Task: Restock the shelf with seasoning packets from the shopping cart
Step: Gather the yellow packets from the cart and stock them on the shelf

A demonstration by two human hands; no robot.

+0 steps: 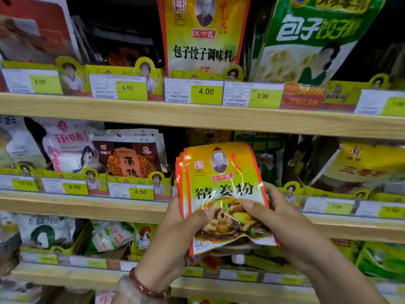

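I hold a small stack of yellow-and-orange seasoning packets upright in front of the middle shelf. My left hand grips the stack's lower left edge, thumb across the front. My right hand pinches the lower right side, thumb on the front and fingers behind. The packets hover before a dark gap in the middle shelf row. The shopping cart is out of view.
Three wooden shelves hold bagged seasonings behind yellow price-tag rails. A matching yellow packet stands on the top shelf, a green one beside it. White and brown packets sit left of the gap, yellow ones right.
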